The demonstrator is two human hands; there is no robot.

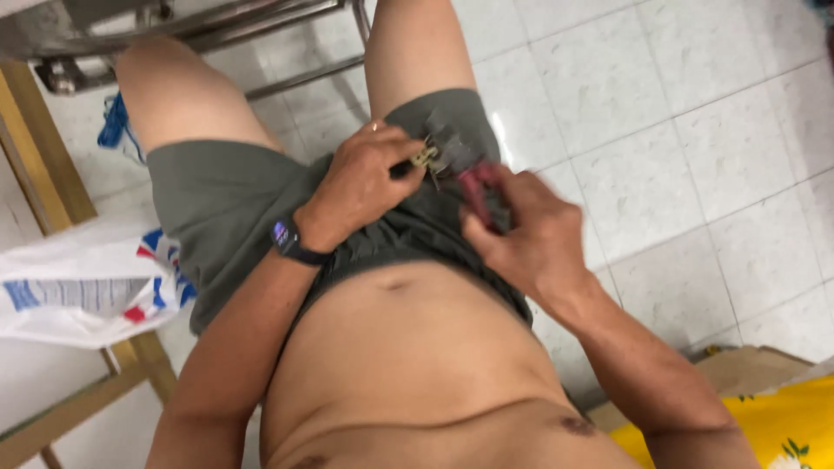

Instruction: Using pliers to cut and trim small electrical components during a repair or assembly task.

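A small brass-coloured metal part (426, 156) sits over the lap, pinched in the left hand (365, 187). The right hand (530, 234), blurred, is closed on red-handled pliers (480, 187) just beside it. Best to steady the part against the thigh and keep the pliers square.

Looks like a home room: pale tiled floor (695, 130), wooden furniture frame (35, 156), plastic bag (78, 291), yellow flowered cloth (764, 426).
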